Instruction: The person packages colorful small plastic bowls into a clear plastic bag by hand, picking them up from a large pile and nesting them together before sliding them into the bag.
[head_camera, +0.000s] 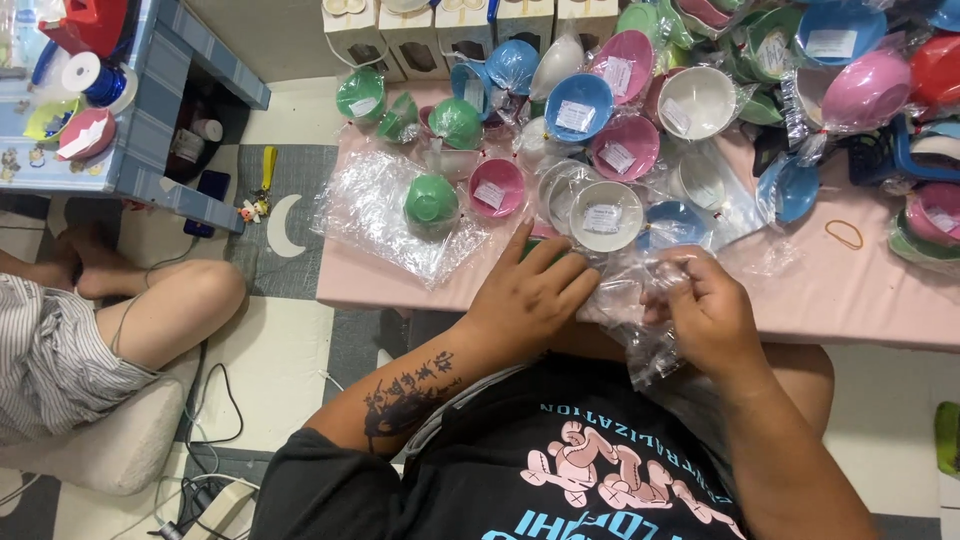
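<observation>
- Hands first: the left hand (533, 290) lies flat at the near edge of the pink table (860, 300), fingers together and stretched forward, pressing down on a clear plastic bag (625, 300); something green shows just under the fingertips, but what it is cannot be told.
- The right hand (705, 310) has its fingers curled and pinched on the crumpled mouth of the same bag, lifting the film a little off the near edge.
- Judged from this, the step is opening or filling the bag. It would go best with the left palm as the anchor while the right thumb and fingers rub the two layers of film apart, rather than tugging.
- The film looks thin and clingy, so a slow peel would likely avoid a tear.
- A white bowl (604, 214) wrapped in plastic sits just beyond the left fingertips; a wide elbow could knock it.
- A loose sheet of plastic with a green bowl (431, 200) on it lies toward the table's left edge, well apart from the hands.
- Bagged bowls in pink, blue and green crowd the far side.
- An orange rubber band (843, 234) lies toward the right edge.
</observation>
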